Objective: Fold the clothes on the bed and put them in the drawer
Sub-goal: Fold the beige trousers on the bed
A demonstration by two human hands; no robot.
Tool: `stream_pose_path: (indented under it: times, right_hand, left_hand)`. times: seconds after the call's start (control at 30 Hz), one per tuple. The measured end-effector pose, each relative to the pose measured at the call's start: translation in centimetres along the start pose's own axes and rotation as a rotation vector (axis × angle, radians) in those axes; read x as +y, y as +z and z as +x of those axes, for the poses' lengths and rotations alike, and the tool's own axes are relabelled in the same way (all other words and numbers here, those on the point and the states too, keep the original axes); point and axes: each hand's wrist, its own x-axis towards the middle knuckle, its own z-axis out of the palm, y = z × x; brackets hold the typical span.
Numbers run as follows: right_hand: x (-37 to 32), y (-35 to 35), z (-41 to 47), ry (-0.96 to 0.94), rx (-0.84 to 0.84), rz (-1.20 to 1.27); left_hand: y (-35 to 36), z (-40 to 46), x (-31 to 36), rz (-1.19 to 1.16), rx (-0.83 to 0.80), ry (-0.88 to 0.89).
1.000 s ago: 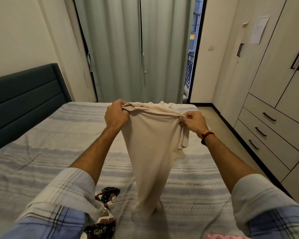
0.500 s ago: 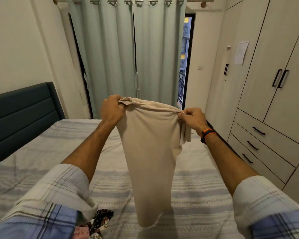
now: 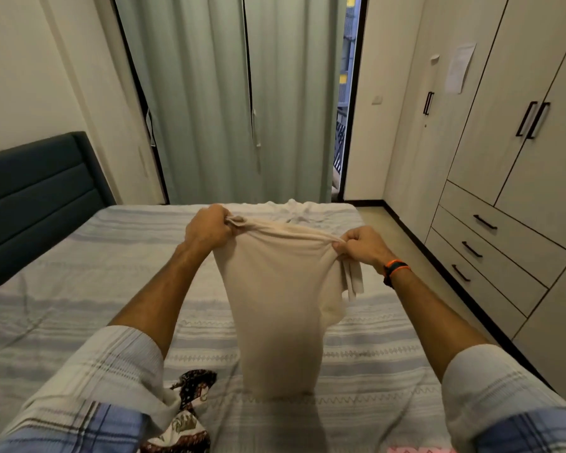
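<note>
Our left hand (image 3: 206, 228) and right hand (image 3: 361, 245) pinch the top corners of the beige garment (image 3: 283, 308), hung over the bed (image 3: 79, 289); we risk its hem snagging the patterned cloth (image 3: 193, 387) nearby, spoiling the fold.

Matt beige knit garment (image 3: 281, 299), woven striped bedspread (image 3: 79, 289), perhaps laminate drawers (image 3: 490, 256)

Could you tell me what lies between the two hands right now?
In the head view, the beige garment's top edge stretches between the left hand and right hand.
</note>
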Motion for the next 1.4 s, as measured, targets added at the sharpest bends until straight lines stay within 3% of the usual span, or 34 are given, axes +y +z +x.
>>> stream_pose_path:
  times: [0.2, 0.37, 0.5, 0.67, 0.77, 1.0, 1.27, 1.4]
  right_hand:
    - [4.5, 4.0, -0.7, 0.107, -0.133, -0.071]
    - [7.5, 6.9, -0.7, 0.175, -0.231, -0.092]
    - [9.5, 8.7, 0.3, 0.225, -0.283, -0.109]
    - [10.8, 10.1, 2.1, 0.344, -0.27, 0.011]
    - [11.0, 10.7, 4.3, 0.401, -0.233, 0.124]
    - [7.5, 10.5, 13.1, 0.308, -0.093, 0.241]
    - [-1.2, 5.6, 20.0, -0.088, 0.215, 0.315]
    - [-5.1, 2.5, 20.1, -0.243, 0.309, 0.365]
  left_hand:
    - [5.1, -1.1, -2.5, 0.322, -0.267, -0.067]
    - [8.4, -1.9, -4.2, 0.443, -0.335, -0.133]
    - [11.7, -1.7, -5.4, 0.117, -0.38, -0.287]
    - [15.0, -0.7, -6.2, -0.584, -0.424, -0.569]
    - [16.9, 1.1, -6.9, -0.812, -0.352, -0.589]
    - [17.5, 10.0, -6.9, -0.983, -0.133, -0.473]
    - [9.9, 20.8, -2.8, -1.08, 0.19, -0.151]
    - [5.5, 22.7, -0.3, -1.129, 0.251, 0.02]
